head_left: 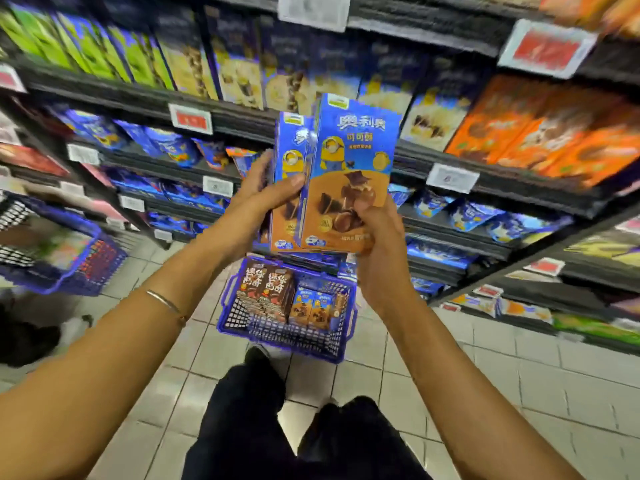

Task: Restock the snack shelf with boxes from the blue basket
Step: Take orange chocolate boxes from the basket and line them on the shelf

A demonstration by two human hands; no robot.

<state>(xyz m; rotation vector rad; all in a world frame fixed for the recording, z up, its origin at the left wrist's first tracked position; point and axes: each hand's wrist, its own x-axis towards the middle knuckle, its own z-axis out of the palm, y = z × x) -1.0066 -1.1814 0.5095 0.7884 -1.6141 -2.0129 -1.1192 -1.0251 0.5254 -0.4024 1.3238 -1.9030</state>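
Upright in front of the snack shelf I hold a small stack of blue-and-orange snack boxes with a yellow cartoon figure. My left hand grips the stack's left side, thumb across the front of the left box. My right hand grips the lower right corner, fingers curled over the front box. Below them, on the tiled floor, stands the blue basket. It holds brown boxes at its left and more blue-and-orange boxes in the middle.
Shelves of blue, green and orange snack boxes and blue bags run from left to right ahead, with price tags on their edges. A second blue basket sits on the floor at the left. My dark trouser legs stand behind the basket.
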